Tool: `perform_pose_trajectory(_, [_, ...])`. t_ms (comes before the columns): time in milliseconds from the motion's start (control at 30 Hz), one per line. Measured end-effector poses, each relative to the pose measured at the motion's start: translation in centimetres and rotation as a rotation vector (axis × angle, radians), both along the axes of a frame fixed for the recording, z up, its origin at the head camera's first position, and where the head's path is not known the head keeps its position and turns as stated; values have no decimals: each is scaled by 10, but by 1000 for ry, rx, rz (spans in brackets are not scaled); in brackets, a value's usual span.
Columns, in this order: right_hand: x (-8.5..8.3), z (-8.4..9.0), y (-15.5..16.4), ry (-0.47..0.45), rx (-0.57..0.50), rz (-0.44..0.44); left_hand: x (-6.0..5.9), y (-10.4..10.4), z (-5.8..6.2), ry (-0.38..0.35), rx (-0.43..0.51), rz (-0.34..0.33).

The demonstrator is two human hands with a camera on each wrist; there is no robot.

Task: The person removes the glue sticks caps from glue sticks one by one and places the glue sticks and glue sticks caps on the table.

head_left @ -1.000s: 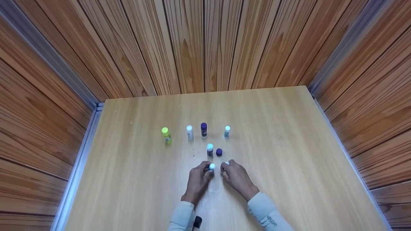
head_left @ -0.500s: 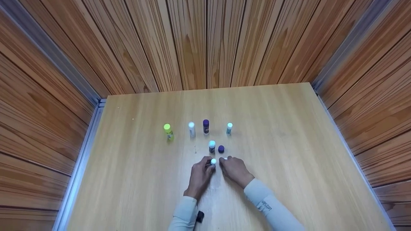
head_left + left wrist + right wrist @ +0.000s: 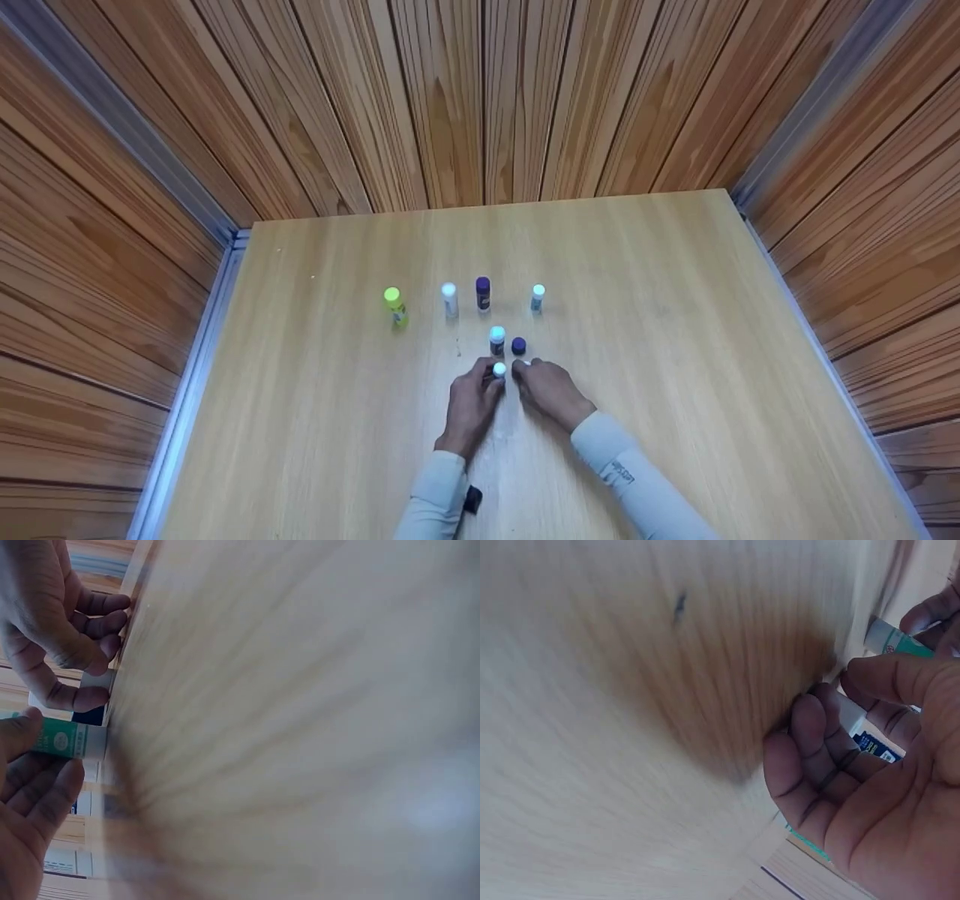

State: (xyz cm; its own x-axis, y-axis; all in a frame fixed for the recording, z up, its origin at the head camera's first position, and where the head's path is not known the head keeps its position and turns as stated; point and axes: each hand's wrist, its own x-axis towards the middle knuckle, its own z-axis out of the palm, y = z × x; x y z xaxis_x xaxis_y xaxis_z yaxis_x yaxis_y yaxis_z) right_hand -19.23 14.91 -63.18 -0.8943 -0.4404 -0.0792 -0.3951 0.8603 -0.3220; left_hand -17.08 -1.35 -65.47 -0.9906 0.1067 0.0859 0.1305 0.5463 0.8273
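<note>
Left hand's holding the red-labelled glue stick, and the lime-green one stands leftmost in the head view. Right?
Not quite: the held glue stick in the left hand is green-labelled, not red-labelled, as the left wrist view shows. The lime-green glue stick does stand leftmost in the head view.

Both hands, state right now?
Left hand: closed, holding the green-and-white stick.
Right hand: closed, apparently pinching a small pale item, mostly hidden.
</note>
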Motion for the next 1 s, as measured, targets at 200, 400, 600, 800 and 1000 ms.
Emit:
perform_pose_trajectory(200, [3,3,7,-95,-108,-50,-1,3,-1,32,-8,38])
perform_pose_trajectory(400, [3,0,5,31,-150,-122,-6,3,-2,57,-24,58])
perform_pose_trajectory(600, [-2,-5,1,114,-118,-161,-8,7,-2,24,-42,60])
perform_pose_trajectory(800, [-4,-4,2,106,-139,-165,-8,10,0,-22,-32,75])
perform_pose_trajectory(1000, [-5,16,10,-59,-191,-205,-4,10,3,-18,-7,90])
